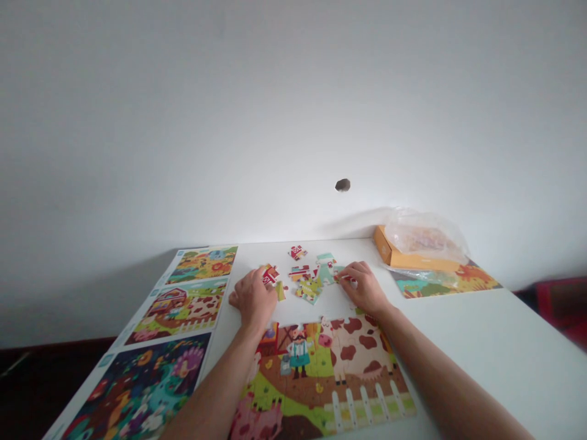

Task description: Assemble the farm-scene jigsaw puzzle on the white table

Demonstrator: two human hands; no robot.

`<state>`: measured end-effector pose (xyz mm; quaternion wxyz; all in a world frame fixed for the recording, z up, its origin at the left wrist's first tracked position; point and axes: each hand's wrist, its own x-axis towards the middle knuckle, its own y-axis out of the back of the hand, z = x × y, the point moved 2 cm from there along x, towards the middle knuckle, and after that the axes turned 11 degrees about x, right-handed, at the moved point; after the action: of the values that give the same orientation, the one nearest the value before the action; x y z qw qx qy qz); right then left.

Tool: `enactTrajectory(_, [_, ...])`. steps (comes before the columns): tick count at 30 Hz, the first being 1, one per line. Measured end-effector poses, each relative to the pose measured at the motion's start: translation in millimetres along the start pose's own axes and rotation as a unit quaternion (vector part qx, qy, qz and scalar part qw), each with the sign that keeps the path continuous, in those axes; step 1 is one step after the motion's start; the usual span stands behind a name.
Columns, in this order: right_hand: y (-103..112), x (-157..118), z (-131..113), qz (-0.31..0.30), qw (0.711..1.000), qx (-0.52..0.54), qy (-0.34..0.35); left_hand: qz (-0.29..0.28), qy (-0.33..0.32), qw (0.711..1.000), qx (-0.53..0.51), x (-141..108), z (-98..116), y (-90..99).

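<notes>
A partly assembled farm jigsaw puzzle (316, 379), with a farmer, a spotted cow, pigs and a white fence, lies between my forearms. Beyond its upper edge, my left hand (254, 297) curls its fingers over a red barn puzzle piece (269, 275); a green piece (280, 292) pokes out beside it. My right hand (365, 288) pinches at a puzzle piece (338, 270) largely covered by the fingers. Loose pieces lie between the hands: pale green ones (326, 267), a yellow-green one (309, 289) and red ones (299, 271). Farther back is another barn piece (298, 252).
On the left lies a reference sheet (167, 324) with three pictures, the middle one matching the farm scene. At the back right, a clear plastic bag (426, 235) rests on an orange box (403, 260), beside an animal picture (472, 280). A white wall (257, 122) with a hole (342, 184) stands behind the white table (486, 342).
</notes>
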<state>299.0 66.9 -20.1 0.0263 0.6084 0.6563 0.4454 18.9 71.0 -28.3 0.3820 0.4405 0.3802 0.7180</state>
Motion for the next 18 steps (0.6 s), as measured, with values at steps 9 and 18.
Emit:
enactTrajectory(9, [-0.6, -0.4, 0.9, 0.001, 1.0, 0.001, 0.0, -0.021, -0.034, 0.998, 0.046, -4.1, 7.8, 1.9])
enactTrajectory(18, [-2.8, -0.8, 4.7, 0.006, 1.0, -0.001, -0.002, -0.061, -0.071, 0.991, 0.097, -15.3, 19.5, 1.8])
